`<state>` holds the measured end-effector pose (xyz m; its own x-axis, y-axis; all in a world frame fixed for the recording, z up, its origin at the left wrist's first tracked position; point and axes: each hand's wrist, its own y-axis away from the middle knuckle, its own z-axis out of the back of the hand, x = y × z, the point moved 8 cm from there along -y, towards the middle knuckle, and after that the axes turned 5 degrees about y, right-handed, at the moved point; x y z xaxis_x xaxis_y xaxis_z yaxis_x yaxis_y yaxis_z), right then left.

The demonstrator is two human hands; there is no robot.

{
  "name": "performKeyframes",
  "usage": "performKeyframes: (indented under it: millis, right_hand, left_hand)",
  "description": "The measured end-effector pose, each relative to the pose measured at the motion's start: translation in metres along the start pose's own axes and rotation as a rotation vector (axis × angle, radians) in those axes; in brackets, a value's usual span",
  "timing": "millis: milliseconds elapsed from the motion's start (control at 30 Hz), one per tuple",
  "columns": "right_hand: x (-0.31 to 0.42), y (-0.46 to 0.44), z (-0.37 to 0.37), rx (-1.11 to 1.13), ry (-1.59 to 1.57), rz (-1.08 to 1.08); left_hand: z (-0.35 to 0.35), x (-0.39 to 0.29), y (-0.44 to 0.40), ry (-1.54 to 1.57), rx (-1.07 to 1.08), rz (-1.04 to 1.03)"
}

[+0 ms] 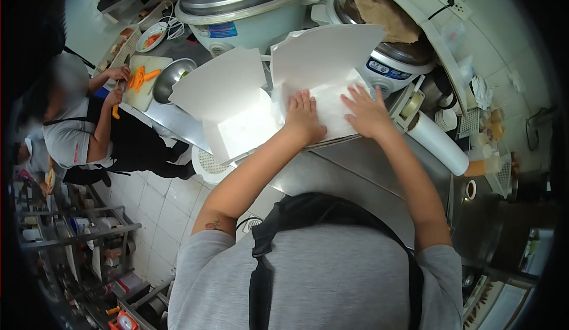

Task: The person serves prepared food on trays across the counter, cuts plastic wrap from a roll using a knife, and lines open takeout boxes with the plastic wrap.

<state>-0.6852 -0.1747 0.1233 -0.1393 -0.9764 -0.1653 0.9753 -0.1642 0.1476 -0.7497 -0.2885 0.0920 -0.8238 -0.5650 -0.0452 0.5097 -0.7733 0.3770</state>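
Observation:
Two white cardboard takeaway boxes stand side by side with their lids raised on the steel counter (361, 182). Inside the right box (326, 51) lies a sheet of white paper (333, 108). My left hand (305, 118) rests flat on that paper at the box's left side, fingers stretched out. Fingers spread, my right hand (368, 112) presses on the paper at the right side. Neither hand grips anything. Just left of my left hand is the other box (225, 84), whose inside looks white and bright.
Behind the boxes stand a large rice cooker (246, 19) and a smaller one (403, 63). A white roll (438, 143) lies at the right. On the left, a co-worker (77, 134) cuts orange pieces on a cutting board (142, 96) beside a metal bowl (169, 81).

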Motion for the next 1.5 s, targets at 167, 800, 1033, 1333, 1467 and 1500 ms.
performKeyframes:
  millis: [167,800,1033,1333,1467,1500]
  right_hand:
    - [-0.029,0.022,0.017,-0.107,-0.028,-0.166]
    - [0.016,-0.031,-0.013,0.037,-0.458,0.163]
    - [0.015,-0.003,0.033,-0.203,-0.635,0.133]
    - [-0.018,0.028,0.055,-0.507,-0.816,0.078]
    - [-0.029,0.025,0.037,-0.573,-0.925,0.046]
    - [-0.03,0.026,0.036,-0.586,-0.943,0.03]
  left_hand:
    - [-0.002,-0.001,0.0,0.024,-0.005,0.006]
    - [-0.037,0.149,0.136,0.525,-0.28,0.249]
    - [-0.068,0.172,0.115,0.673,0.009,0.195]
    - [-0.087,0.194,0.096,0.953,0.448,0.189]
    - [-0.103,0.197,0.092,0.972,0.607,0.215]
    - [-0.104,0.199,0.09,0.976,0.614,0.204]
